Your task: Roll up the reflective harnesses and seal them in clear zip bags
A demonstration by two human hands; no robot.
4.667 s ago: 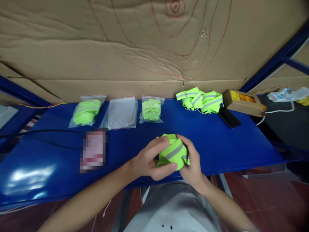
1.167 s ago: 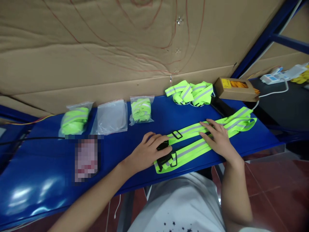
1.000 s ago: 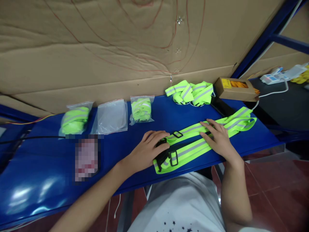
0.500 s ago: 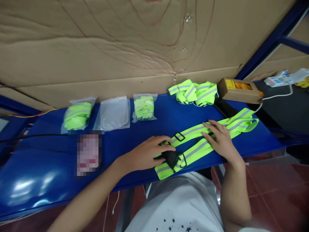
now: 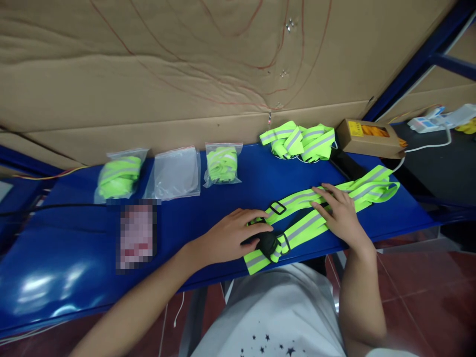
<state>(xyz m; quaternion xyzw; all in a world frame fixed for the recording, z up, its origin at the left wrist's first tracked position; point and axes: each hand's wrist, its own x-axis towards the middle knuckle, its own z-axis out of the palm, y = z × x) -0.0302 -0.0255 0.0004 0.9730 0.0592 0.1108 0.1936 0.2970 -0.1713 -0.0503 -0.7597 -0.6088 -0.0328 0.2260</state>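
Observation:
A neon-yellow reflective belt [image 5: 303,229] with a grey stripe lies in two long runs across the blue table. Black slide buckles [image 5: 277,208] sit on both runs. At its left end is a round black piece [image 5: 268,244], whose exact kind I cannot make out. My left hand [image 5: 232,235] is closed about this end, thumb and fingers at the black piece; part of the grip is hidden. My right hand [image 5: 340,215] rests on the belt further right, fingers spread over both runs. The belt's looped far end [image 5: 386,191] extends past it.
Along the back lie a bagged yellow belt [image 5: 121,176], clear plastic bags [image 5: 176,173], another bagged belt [image 5: 223,163] and two loose belt bundles [image 5: 299,141]. A cardboard box [image 5: 372,139] and a dark flat object [image 5: 345,163] are at right. Cardboard [image 5: 167,79] walls the back.
My left hand has shifted slightly right, and the belt's left end with the black piece has moved right with it. My right hand stays almost where it was.

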